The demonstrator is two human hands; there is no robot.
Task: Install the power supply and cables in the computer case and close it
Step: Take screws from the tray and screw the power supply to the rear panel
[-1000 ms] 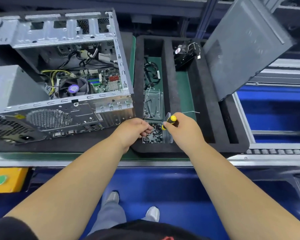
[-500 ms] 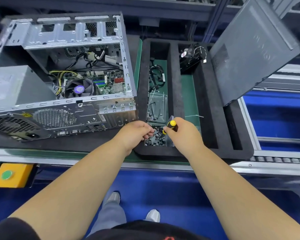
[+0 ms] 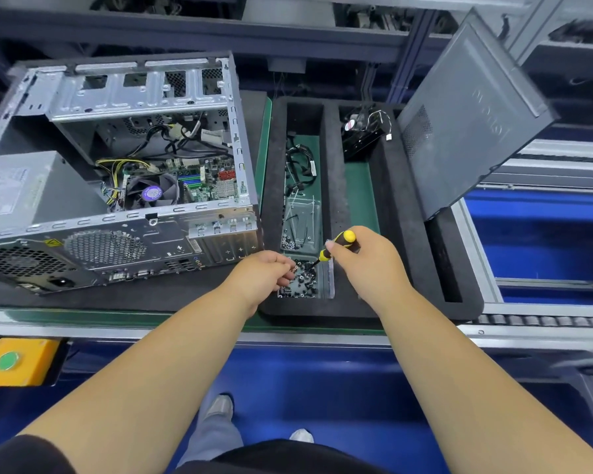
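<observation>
The right hand (image 3: 367, 265) gripped a yellow-and-black screwdriver (image 3: 336, 247), its tip down among small dark screws (image 3: 302, 278) in a clear plastic box (image 3: 330, 280). The left hand (image 3: 266, 273) pinched into the same box, fingers curled; what it held could not be told. The box sat in a black foam tray (image 3: 408, 268). Left of it, on the table (image 3: 117, 299), lay the open metal computer case (image 3: 124, 186) holding the grey power supply (image 3: 24, 186). The ribbed side panel (image 3: 473, 118) leaned far right.

Both hands crowd the clear screw box (image 3: 305, 278) at the near end of the foam tray (image 3: 332, 206), with the open computer case (image 3: 124, 200) close on the left. The tilted side panel (image 3: 473, 121) overhangs the tray's right channel; its middle green channel (image 3: 361, 196) lies open.
</observation>
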